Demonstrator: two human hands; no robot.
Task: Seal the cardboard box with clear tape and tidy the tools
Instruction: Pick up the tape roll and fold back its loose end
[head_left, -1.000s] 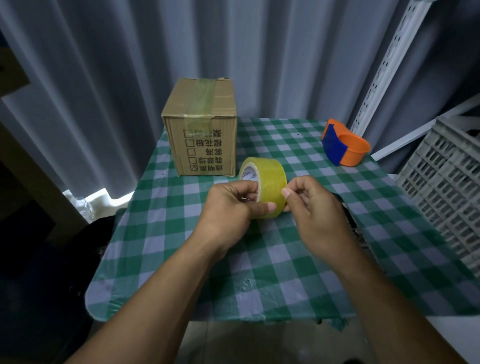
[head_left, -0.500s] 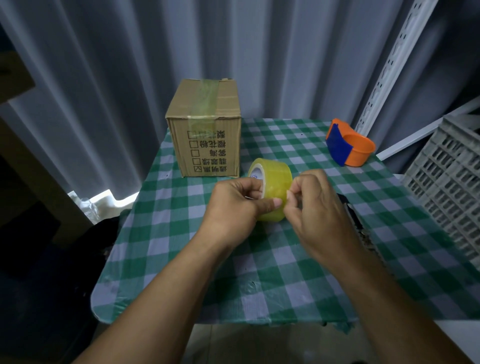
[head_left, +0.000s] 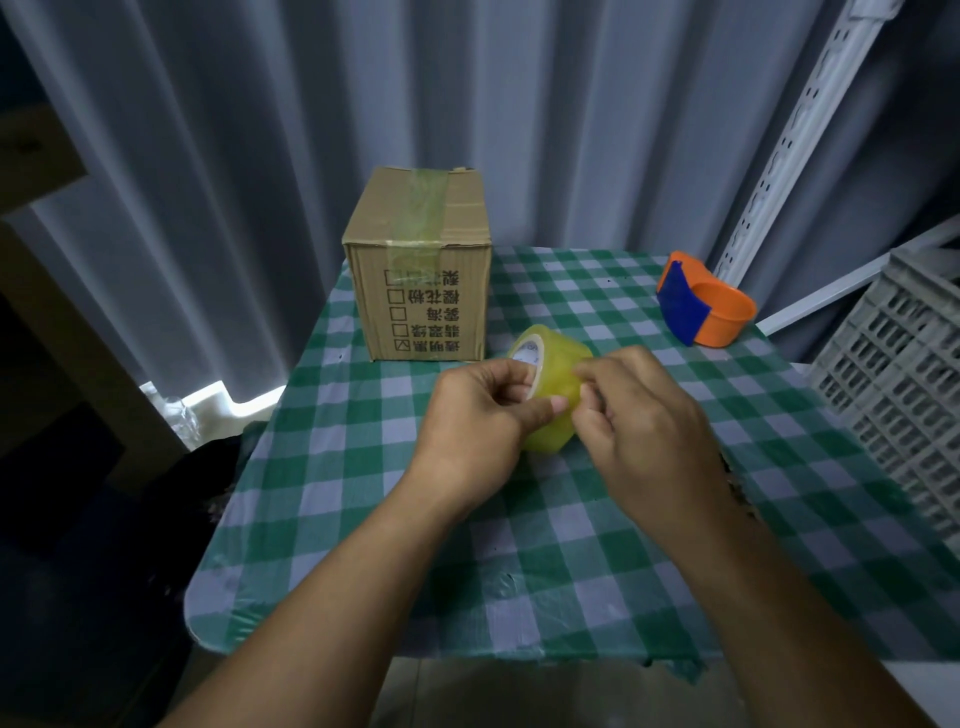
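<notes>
Head view, left to right. Far left: pale corrugated wall (head_left: 208, 156) behind the table, dark floor area below it. Cardboard box (head_left: 421, 270) stands upright on the rear left part of the table (head_left: 363, 519), which is covered in a green-and-white check cloth; a strip of clear tape (head_left: 423, 208) runs across the box top and a little way down its front face, above printed characters and checkboxes. Just in front of the box, right of its front corner, the tape roll (head_left: 553, 374), yellowish-clear, is held up on edge above the cloth. Left hand (head_left: 478, 415) closed on the roll: fingers curled into the core on the roll's left face, thumb pressed on the outer band. Right hand (head_left: 644, 415) on the roll's right side, thumb and fingertips pinched together against the outer surface; cannot tell whether a loose tape end sits between them. Rear right of table: orange and blue tape dispenser (head_left: 704, 306), well apart from the hands. Far right: grey plastic crate (head_left: 893, 374) beside the table, white slotted upright (head_left: 800, 119) behind it
</notes>
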